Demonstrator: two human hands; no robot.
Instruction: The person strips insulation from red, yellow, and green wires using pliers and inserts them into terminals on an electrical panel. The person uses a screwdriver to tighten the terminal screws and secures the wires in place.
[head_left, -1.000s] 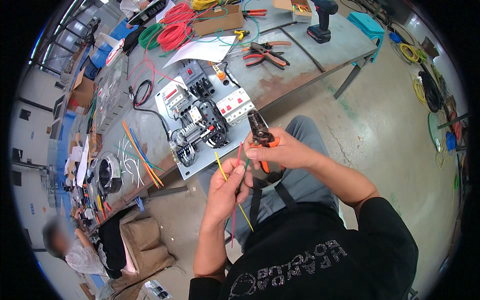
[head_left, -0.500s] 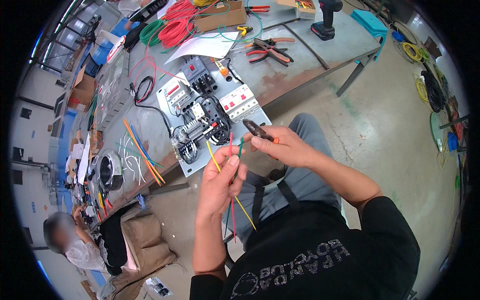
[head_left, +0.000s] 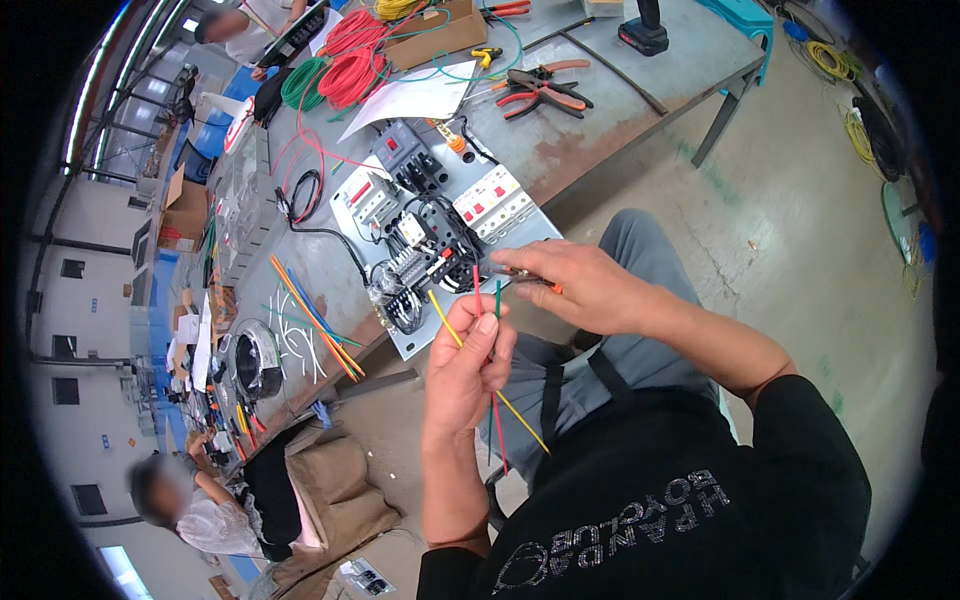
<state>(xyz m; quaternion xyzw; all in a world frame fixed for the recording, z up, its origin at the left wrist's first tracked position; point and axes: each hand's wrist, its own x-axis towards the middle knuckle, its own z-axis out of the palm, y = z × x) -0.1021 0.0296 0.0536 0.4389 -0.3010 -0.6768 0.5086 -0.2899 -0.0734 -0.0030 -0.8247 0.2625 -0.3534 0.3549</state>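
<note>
My left hand (head_left: 466, 365) is closed around a yellow wire (head_left: 522, 422), a red wire (head_left: 477, 286) and a green wire (head_left: 498, 292), their upper ends standing above the fingers. My right hand (head_left: 598, 288) grips pliers (head_left: 513, 271) with orange on the handle; the fingers partly cover them. Their jaws are close above the green wire's tip, and I cannot tell whether they touch it. Just beyond both hands lies a metal mounting plate (head_left: 404, 340) carrying a white breaker with red switches (head_left: 493, 204), a grey breaker (head_left: 404, 148) and black wiring (head_left: 440, 235).
On the metal bench (head_left: 590, 120) lie red-handled pliers (head_left: 540, 95), coloured wires (head_left: 315, 320), a black coil (head_left: 258, 365) and a paper sheet (head_left: 410, 100). Red wire coils (head_left: 352, 80) and a cordless drill (head_left: 643, 38) are farther back. A person (head_left: 215, 510) sits at the left.
The whole view has shifted, with most things sitting farther right. The pliers have turned in my right hand, their jaws coming down near the wire ends. My left hand keeps its hold on the wires.
</note>
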